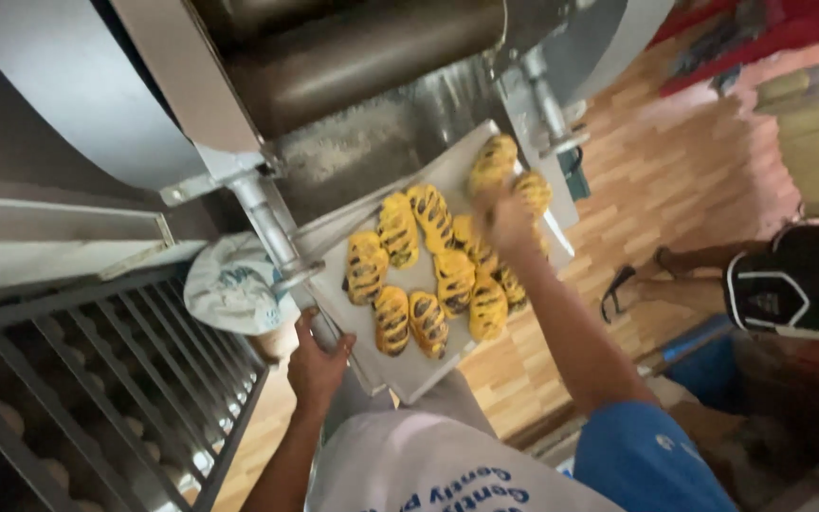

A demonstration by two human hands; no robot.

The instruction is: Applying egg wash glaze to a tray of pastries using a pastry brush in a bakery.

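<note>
Wood floor (pixel 684 180) below, steel roller machine (pixel 353 57) ahead, rack (pixel 97 379) at far left. Our left hand (pixel 317 360) clamps near edge of tray (pixel 419 365), fingers curled shut. Tray carries yellow dark-striped pastries (pixel 428 275). Our right hand (pixel 504 216) rests among far pastries, blurred; grip unclear, perhaps pinching one. Another person's legs (pixel 694 270) at right.

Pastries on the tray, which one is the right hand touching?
The right hand rests on the pastry at the tray's far end; the others lie untouched.
</note>
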